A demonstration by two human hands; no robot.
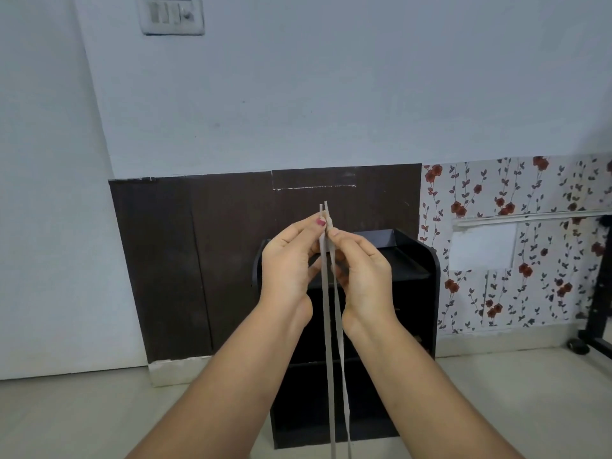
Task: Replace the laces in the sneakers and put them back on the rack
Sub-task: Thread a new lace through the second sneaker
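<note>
- The left hand and right hand each pinch one tip of the flat grey fabric lace between thumb and forefinger; the tips stand side by side, upright, before the top shelf of the low black wooden rack
- Both strands hang straight down in front of the rack, running out of view below
- The lace looks light, limp and soft; probably best held near its tips; no sneakers in view

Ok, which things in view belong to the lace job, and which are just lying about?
Job: grey lace, its two ends pinched side by side by the left hand and right hand; black rack behind them. No sneakers in view.
Not the job: wall switch plate; floral wallpaper; dark wall panel; wheeled stand at the right edge.
</note>
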